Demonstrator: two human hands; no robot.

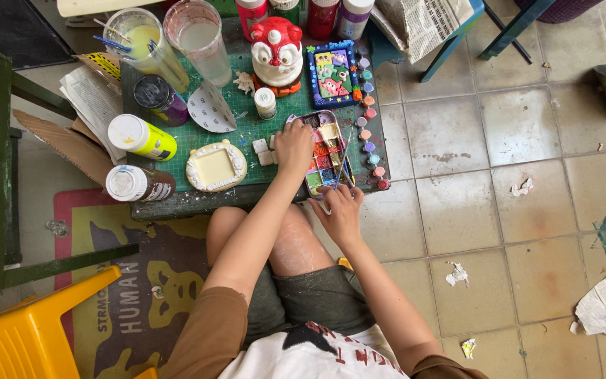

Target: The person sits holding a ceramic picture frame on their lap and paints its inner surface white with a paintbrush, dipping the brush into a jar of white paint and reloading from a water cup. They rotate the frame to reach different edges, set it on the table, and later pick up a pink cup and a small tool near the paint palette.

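The paint tin [325, 154] is a small open metal box of smeared colours, at the desk's [247, 133] near edge. The left hand [294, 147] clamps its 9 o'clock side; the right hand [339, 209], at 6 o'clock, holds a brush [346, 165]. Little paint pots [369, 133] line 3 o'clock.

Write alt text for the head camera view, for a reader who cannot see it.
Seen from above, a seated person's left hand rests on a paint palette tin on a low green table, while the right hand holds a brush over it. Paint bottles, water cups and painted plaster figures surround it.
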